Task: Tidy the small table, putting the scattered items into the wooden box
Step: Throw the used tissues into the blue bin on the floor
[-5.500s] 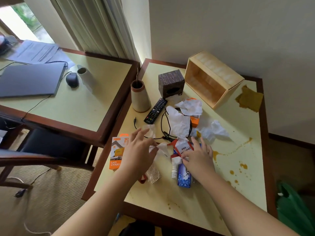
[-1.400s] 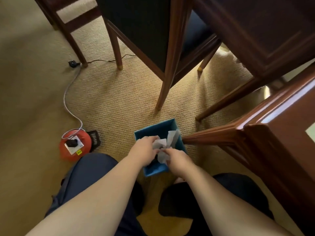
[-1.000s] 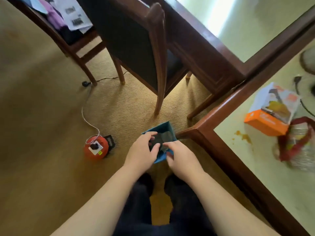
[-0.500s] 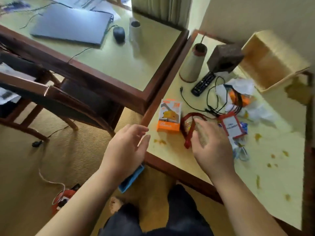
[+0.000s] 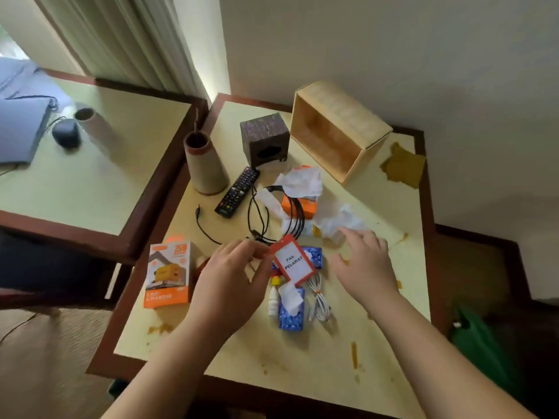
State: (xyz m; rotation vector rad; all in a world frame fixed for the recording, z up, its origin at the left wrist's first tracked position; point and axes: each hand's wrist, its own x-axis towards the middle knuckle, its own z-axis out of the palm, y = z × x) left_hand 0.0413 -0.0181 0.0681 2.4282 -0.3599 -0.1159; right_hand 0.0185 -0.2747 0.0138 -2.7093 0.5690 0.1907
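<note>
The red-framed card [image 5: 292, 263] at my left hand [image 5: 233, 278] reads "PAS PELAWAT" in dark letters on its white insert. The orange charger box [image 5: 168, 275] carries white lettering along its lower edge, too blurred for me to read with certainty.

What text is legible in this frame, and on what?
"PAS PELAWAT": white insert of the red badge holder, at the left hand.
"FAST CHARGER", blurred, probable reading: bottom of the orange charger box.
Other print on the charger box: too blurred to read.
Remote buttons, blue tissue packs, small dropper bottle: too small or blurred to read.
</note>
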